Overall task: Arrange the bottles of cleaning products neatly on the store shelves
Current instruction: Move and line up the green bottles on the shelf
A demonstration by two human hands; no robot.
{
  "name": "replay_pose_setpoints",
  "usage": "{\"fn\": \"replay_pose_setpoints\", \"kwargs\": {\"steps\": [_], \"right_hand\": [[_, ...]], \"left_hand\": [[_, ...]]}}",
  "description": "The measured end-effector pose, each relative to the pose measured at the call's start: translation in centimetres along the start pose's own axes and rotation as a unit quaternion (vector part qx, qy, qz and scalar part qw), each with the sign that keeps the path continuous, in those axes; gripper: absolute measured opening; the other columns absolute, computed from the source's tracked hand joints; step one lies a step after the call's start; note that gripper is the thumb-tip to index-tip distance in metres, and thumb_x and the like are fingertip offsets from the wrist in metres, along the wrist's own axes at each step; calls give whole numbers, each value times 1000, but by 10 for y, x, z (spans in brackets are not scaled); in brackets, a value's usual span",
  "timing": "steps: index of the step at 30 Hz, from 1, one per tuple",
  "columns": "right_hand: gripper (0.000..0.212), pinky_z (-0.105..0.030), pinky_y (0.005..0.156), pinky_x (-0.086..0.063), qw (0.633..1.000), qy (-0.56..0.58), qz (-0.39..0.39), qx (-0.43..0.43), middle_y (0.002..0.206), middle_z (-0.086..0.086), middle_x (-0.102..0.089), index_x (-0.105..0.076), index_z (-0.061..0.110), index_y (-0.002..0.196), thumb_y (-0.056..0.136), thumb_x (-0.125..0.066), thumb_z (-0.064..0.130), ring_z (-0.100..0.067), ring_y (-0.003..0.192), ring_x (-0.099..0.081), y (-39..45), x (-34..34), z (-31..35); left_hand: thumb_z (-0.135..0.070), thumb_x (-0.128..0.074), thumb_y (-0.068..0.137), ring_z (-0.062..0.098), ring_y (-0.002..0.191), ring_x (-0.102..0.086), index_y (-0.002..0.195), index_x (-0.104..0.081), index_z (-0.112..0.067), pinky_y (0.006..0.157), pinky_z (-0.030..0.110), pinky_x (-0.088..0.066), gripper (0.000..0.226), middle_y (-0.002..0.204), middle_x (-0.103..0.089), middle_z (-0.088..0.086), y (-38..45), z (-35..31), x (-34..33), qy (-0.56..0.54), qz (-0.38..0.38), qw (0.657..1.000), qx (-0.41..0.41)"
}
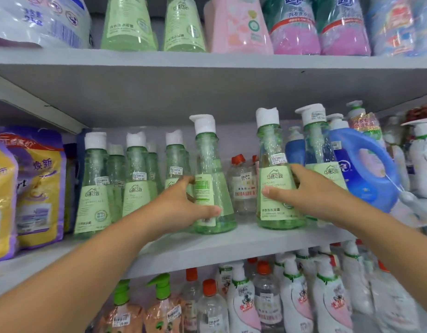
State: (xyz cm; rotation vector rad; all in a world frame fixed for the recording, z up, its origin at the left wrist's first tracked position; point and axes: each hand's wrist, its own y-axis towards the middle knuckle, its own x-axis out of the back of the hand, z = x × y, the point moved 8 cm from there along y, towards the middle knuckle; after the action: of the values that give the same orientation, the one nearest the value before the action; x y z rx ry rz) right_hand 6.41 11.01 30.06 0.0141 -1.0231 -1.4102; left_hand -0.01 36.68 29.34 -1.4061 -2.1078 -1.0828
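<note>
A pale grey middle shelf [207, 246], smooth and matte, runs across a store rack, with the flat underside of the upper shelf [207, 87] above it and a lower tier of goods beneath. Taking the blue jug [366, 169] as landmark, a rounded glossy plastic container with a moulded handle at the right of the middle shelf: just left of it stand two translucent green cone-shaped bottles with white pump caps and pale green paper labels. The right hand [311, 191] wraps the nearer-left of these, the right green bottle [277, 179], thumb across its label and fingers curled round its far side; the bottle stands upright on the board. Further left of the jug, past a small clear bottle with an orange cap [241, 186] set back on the shelf, the left hand [183, 205] grips the left green bottle [211, 183], thumb on the front near its wide base, fingers curled behind; it stands near the shelf's front edge, its label turned sideways. Well left of the jug is a row of matching green bottles [135, 179], and at the far left crinkled yellow and purple foil pouches [37, 188]. Below the jug are white pump bottles with pink labels [328, 296]; above it, shrink-wrapped pink and green refill packs [296, 25]
</note>
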Motion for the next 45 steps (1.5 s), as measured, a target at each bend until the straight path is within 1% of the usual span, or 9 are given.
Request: {"fn": "replay_pose_setpoints", "kwargs": {"steps": [5, 9, 13, 19, 26, 31, 38, 43, 45], "right_hand": [[56, -30, 80, -53, 999, 15, -23, 29, 105, 20, -65, -50, 35, 126, 81, -72, 59, -1, 94, -63, -1, -4, -4], [57, -31, 81, -50, 998, 24, -36, 48, 106, 22, -63, -49, 35, 127, 81, -68, 63, -1, 96, -61, -2, -6, -6], [54, -27, 73, -46, 997, 16, -34, 69, 107, 20, -62, -46, 36, 125, 83, -64, 65, 3, 91, -58, -1, -6, -8], [53, -30, 72, -49, 995, 9, -48, 83, 107, 19, -61, -46, 37, 122, 82, -62, 69, 0, 90, -60, 5, -8, -12], [49, -40, 80, -55, 995, 2, -49, 92, 104, 16, -61, -48, 36, 114, 82, -59, 72, -7, 91, -62, 6, -9, -15], [53, -41, 81, -55, 994, 8, -53, 99, 106, 14, -61, -48, 36, 114, 79, -57, 75, -10, 93, -62, 7, -10, -16], [59, -42, 82, -56, 994, 12, -52, 97, 109, 15, -61, -47, 37, 116, 76, -55, 79, -11, 96, -64, 9, -11, -19], [57, -40, 84, -55, 995, 6, -47, 92, 108, 15, -62, -47, 36, 118, 78, -58, 76, -10, 96, -63, 7, -11, -18], [57, -39, 83, -55, 995, 5, -47, 91, 109, 15, -62, -47, 36, 119, 79, -59, 75, -9, 95, -63, 8, -10, -18]], "left_hand": [[-52, -85, 73, 8, 84, -62, 142, -33, -23, 67, 26, -49, 91, 94, -60, -16, 16, -21, -23, 69, -65, 995, 17], [-52, -82, 76, 20, 93, -65, 141, -26, -18, 75, 33, -54, 93, 100, -61, -5, 32, -27, -35, 125, -71, 988, 50], [-35, -70, 86, 10, 86, -62, 145, -42, -20, 71, 24, -50, 67, 105, -66, -6, 38, -25, -29, 73, -63, 993, 68], [-79, -68, 70, 23, 97, -62, 127, -40, -19, 72, 35, -52, 88, 113, -55, -2, 47, -52, -29, 152, -182, 968, 78], [-47, -77, 84, 19, 109, -61, 149, -41, -20, 93, 33, -50, 79, 139, -58, 1, 58, -38, -28, 51, -71, 993, 72], [-67, -78, 72, 8, 75, -54, 112, -42, -21, 56, 27, -41, 71, 102, -57, -4, 51, -46, -30, 150, -175, 970, 81], [-47, -73, 89, 26, 117, -62, 140, -51, -11, 88, 31, -48, 66, 136, -61, 6, 63, -29, -35, 191, -111, 968, 119], [-48, -80, 81, 13, 75, -58, 97, -59, -17, 63, 25, -45, 41, 89, -60, -6, 63, -25, -40, 171, -121, 970, 126], [-51, -83, 78, 18, 81, -64, 102, -63, -16, 66, 28, -49, 47, 92, -65, -1, 65, -28, -42, 194, -113, 966, 125]]}}
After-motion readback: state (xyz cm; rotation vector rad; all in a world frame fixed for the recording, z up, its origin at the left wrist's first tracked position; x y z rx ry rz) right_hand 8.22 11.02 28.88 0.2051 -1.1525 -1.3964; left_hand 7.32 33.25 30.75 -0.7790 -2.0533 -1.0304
